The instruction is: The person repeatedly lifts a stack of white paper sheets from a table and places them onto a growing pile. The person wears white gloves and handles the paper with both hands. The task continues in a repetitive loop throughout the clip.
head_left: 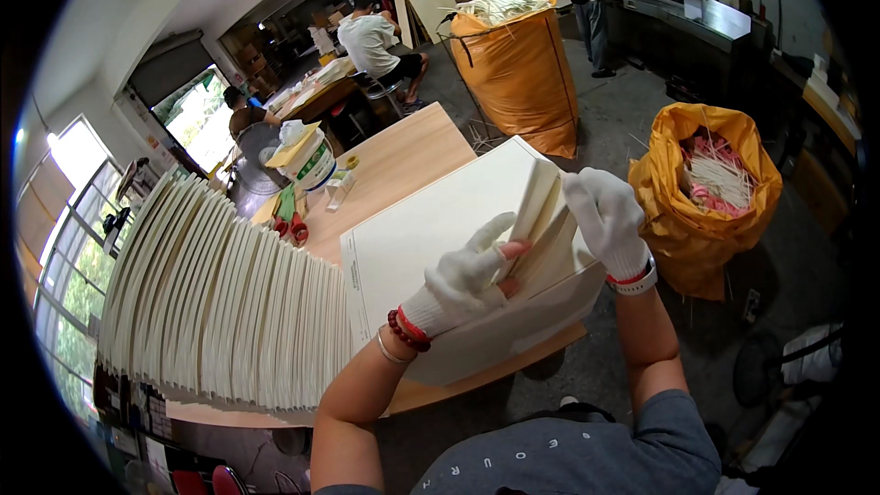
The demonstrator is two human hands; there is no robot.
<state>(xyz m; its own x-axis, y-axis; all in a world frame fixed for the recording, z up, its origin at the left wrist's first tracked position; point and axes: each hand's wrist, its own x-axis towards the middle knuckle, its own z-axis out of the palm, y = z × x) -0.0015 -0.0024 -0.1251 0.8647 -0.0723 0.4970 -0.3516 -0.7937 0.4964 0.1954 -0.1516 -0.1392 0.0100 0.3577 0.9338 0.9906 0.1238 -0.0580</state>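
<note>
Paper sheets, pinched by the right grip and touched by the spread left grip, may be creased by uneven bending.

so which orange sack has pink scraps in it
The squat sack at the far right: pink scraps show inside it. The taller sack, farther back, shows only a heap of pale strips.

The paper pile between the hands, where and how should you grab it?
Probably pinch the top sheets of the paper pile by their right edge, coming from the right, where the right hand is. They bend up there, giving fingers room; the left side lies flat.
</note>
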